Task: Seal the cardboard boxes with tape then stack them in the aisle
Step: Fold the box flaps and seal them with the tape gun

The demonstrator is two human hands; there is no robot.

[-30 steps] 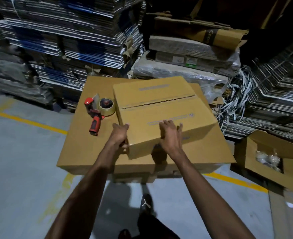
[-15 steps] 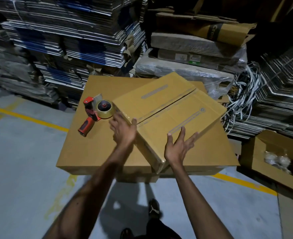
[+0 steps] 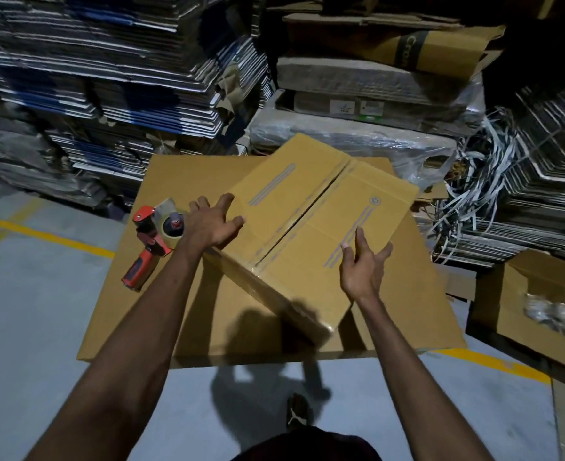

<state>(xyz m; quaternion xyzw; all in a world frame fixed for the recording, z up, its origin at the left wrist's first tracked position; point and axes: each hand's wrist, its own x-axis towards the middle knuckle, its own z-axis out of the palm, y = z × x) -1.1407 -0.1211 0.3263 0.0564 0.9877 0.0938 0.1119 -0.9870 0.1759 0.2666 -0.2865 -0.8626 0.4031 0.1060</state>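
Under both hands, skewed closed-flap box (image 3: 311, 224)

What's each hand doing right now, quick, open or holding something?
Left hand: open, fingers spread on the brown cardboard box.
Right hand: open, fingers straight, at the box's right side, gripping nothing.

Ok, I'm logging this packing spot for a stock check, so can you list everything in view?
Cardboard box: one, tan, turned askew on the flat sheet.
Cardboard sheet: one, tan, large, under the box.
Tape dispenser: one, red and black, on the sheet left of the box.
Open carton: one, brown, on the floor at right.
Flattened cartons: many stacks, grey and blue, behind.
Strapping: a tangle, white, right of the box.
Floor lines: yellow, on grey floor.
Shoe: one, black, below.
Left hand: on the box's left corner.
Right hand: fingers spread, at the box's right side.
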